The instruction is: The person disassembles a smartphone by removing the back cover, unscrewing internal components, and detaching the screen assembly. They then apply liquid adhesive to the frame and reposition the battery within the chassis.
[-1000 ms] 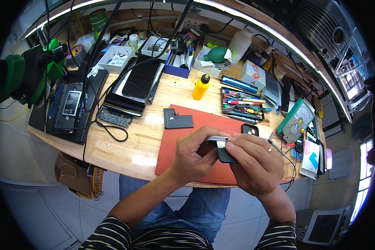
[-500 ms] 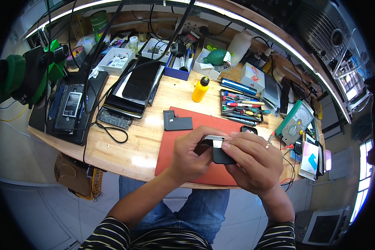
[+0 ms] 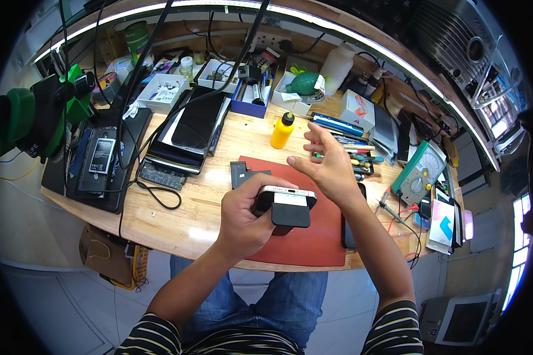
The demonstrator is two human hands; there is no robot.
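Observation:
My left hand grips a smartphone above the red mat, its silver end with the charging port facing up. Against the phone sits a flat black rectangular piece with a white strip along its top; whether it is fixed there I cannot tell. My right hand is open and holds nothing, raised over the mat's far right part. Its fingers point at the far side of the bench, nearest the yellow bottle and the tool tray. A dark L-shaped piece lies on the mat behind my left hand.
On the red mat's right edge, another dark phone lies partly under my right forearm. Beyond my right hand is a tray of screwdrivers and tools. A green multimeter stands right, a stack of devices left.
My right hand has let go of the phone and black piece and moved forward, fingers spreading. My left hand has shifted slightly left, still holding the phone.

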